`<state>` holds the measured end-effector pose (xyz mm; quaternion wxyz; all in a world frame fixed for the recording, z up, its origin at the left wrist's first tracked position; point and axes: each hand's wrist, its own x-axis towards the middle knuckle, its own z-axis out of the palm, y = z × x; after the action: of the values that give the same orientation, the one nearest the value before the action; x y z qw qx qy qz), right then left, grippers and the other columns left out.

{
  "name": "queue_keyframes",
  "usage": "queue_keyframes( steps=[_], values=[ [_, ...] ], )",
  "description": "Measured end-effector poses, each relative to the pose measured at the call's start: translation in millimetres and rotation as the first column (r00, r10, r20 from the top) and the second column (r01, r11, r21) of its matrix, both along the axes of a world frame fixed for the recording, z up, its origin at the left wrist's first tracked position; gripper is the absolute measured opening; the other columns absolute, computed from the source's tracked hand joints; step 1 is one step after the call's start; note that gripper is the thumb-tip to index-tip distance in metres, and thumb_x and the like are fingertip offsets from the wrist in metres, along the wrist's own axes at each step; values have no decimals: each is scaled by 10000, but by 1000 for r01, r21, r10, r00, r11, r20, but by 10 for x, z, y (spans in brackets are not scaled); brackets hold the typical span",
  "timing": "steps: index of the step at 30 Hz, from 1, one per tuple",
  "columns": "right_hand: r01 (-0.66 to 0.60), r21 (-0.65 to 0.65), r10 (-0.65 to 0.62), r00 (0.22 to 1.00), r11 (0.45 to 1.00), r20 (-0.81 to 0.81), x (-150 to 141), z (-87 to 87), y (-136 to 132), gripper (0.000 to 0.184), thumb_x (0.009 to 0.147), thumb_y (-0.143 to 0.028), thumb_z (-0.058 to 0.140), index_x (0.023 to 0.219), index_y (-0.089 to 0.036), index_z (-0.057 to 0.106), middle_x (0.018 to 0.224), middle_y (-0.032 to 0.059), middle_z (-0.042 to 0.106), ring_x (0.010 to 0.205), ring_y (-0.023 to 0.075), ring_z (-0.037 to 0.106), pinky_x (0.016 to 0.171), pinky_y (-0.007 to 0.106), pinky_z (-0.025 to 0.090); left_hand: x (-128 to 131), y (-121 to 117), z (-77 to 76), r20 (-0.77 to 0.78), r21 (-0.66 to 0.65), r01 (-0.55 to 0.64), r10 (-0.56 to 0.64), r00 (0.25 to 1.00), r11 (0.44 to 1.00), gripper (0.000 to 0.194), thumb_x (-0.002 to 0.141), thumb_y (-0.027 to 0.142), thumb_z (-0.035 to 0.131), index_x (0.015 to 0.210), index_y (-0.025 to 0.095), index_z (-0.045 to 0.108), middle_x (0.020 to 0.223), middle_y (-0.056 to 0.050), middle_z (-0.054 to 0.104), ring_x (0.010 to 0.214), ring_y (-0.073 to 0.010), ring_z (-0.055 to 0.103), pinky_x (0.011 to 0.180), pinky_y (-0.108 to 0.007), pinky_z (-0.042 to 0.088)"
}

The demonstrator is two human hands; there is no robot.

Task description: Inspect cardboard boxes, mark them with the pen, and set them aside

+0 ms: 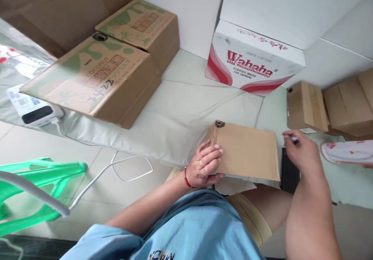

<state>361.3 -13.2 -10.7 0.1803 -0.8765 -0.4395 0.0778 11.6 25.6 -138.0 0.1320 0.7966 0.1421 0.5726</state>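
A plain brown cardboard box (pixel 247 149) lies in front of me near the table's front edge, with a dark round spot at its far left corner. My left hand (pixel 205 164) grips the box's left end, fingers bent over the top and thumb along the near side. Just right of the box, my right hand (pixel 303 151) is closed around a dark pen (pixel 293 138), apart from the cardboard. Below that hand a black phone-like slab (pixel 288 172) lies flat, partly covered by my wrist.
Two coconut-printed cartons (pixel 116 77) stand at the left beside a white device (pixel 37 110) with a cable. A Wahaba-labelled white and red carton (pixel 250 61) is against the wall. Small brown boxes (pixel 305 104) sit at the right. A green plastic stool (pixel 43 174) is on the floor.
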Motion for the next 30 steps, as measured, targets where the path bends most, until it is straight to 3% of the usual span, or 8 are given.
queue_keyframes(
  steps=[2,5,8,11,15,20,23,30],
  values=[
    [-5,-270,39,992,963,122,54,-185,-226,267,917,-203,594,1097,-218,791,778,68,719,689,240,608,674,342,371,-49,-35,11,-17,-50,18,-19,1000,999,557,1060,446,702,1532,204,532,1368,-180,759,1472,-334,652,1230,-612,548],
    [-126,-412,169,983,902,68,-11,-418,-468,382,927,-213,556,1227,-217,793,1000,124,791,864,279,689,728,350,428,-187,-106,32,-39,-172,7,-14,999,985,713,1032,386,743,1653,212,438,1561,-231,627,1551,-386,569,1199,-628,573],
    [-154,-334,182,982,930,53,-69,-574,-660,553,948,-270,549,1481,-197,672,1190,150,779,1081,316,700,904,390,511,-373,-162,38,-116,-324,-70,34,993,944,812,1011,404,784,1700,253,383,1639,-251,525,1541,-413,559,1153,-649,603],
    [102,-177,-62,974,979,218,-56,-681,-896,774,980,-442,591,1643,-61,474,1389,291,678,1278,422,625,1097,535,481,-533,-189,16,-207,-461,-132,38,978,877,843,995,457,810,1697,273,382,1577,-243,546,1480,-406,594,1030,-587,690],
    [347,-224,-292,925,911,243,-87,-779,-1225,1064,931,-694,661,1650,40,386,1506,411,562,1374,532,561,1124,614,466,-630,-149,-27,-237,-532,-126,-4,971,837,928,971,569,819,1726,290,357,1579,-236,537,1478,-411,587,1019,-572,703],
    [393,-266,-339,913,880,227,-208,-813,-1398,1016,945,-746,610,1559,54,487,1379,391,642,1307,543,602,1083,606,512,-615,186,-51,-260,-569,-6,-174,950,822,1376,805,753,894,1819,290,88,1786,-291,322,1648,-497,395,1292,-746,423],
    [439,-266,-384,893,858,235,-194,-831,-1411,973,930,-756,617,1451,65,578,1323,404,643,1287,559,610,1097,616,504,-570,479,-52,-256,-579,124,-325,910,806,1568,696,797,938,1821,287,-27,1858,-293,132,1726,-516,192,1362,-741,278],
    [410,-335,-362,911,848,197,35,-834,-1394,995,846,-800,617,1406,22,653,1296,372,652,1336,522,601,1163,607,467,-404,843,-14,-260,-582,329,-553,791,744,1676,665,836,931,1795,277,-173,1877,-271,-29,1738,-525,56,1385,-731,192]
  ],
)
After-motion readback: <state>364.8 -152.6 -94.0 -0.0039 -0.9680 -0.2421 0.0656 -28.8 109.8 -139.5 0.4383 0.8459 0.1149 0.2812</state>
